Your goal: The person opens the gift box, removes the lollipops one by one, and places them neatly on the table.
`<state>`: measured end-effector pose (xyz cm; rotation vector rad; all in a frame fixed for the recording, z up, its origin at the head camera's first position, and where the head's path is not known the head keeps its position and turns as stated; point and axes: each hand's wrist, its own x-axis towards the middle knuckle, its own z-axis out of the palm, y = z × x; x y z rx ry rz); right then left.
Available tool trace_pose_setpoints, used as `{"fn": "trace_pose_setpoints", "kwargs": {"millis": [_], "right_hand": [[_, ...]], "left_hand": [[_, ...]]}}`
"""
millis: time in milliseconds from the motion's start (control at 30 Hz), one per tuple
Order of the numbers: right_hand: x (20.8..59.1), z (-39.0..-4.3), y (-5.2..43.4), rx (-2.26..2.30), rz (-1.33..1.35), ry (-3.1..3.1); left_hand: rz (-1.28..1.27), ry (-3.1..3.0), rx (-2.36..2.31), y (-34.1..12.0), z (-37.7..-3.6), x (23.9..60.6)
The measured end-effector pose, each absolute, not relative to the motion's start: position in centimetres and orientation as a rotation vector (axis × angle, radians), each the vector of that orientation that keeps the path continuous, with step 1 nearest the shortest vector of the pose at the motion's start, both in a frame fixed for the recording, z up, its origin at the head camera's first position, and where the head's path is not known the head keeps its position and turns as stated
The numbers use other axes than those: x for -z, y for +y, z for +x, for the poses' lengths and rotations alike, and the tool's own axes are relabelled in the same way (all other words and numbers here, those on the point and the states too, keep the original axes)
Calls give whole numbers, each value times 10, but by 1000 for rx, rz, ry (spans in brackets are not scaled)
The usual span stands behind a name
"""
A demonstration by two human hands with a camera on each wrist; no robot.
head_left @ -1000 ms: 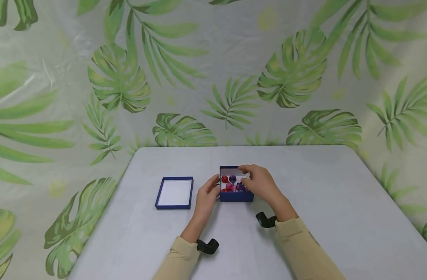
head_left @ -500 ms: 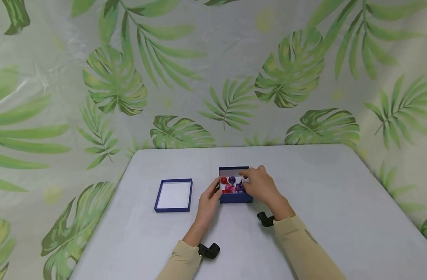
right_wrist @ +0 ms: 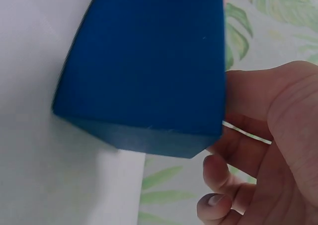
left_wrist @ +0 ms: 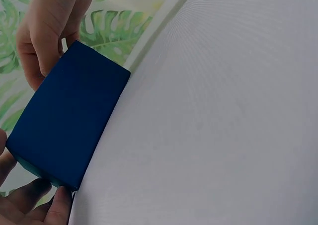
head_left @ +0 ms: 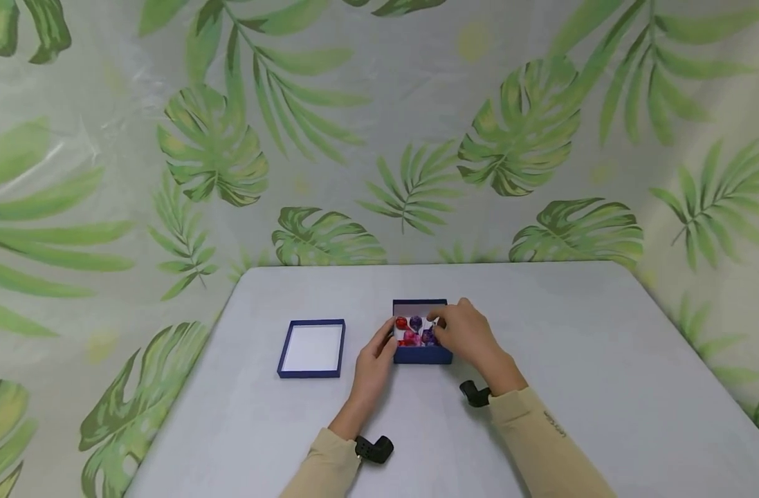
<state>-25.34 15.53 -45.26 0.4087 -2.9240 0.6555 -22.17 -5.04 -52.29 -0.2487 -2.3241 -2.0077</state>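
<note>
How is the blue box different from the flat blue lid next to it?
The blue box has tall walls, but the blue lid has low ones. The blue box has shiny red, pink and purple things inside; the blue lid just shows its white inside. The left hand touches the blue box; neither hand touches the blue lid. Both sit on the white table.

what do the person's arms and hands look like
The left sleeve and right sleeve are beige; the right has small dark lettering, unreadable. The left wrist device and right wrist device are black and bent. Left hand and right hand are gloveless.
</note>
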Motion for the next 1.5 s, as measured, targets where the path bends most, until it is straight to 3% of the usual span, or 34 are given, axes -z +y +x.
{"fn": "trace_pose_setpoints", "kwargs": {"millis": [1500], "right_hand": [[408,-239,177,-851,435,-2765]], "left_hand": [[-261,-2320,1937,-51,-226,524]]}}
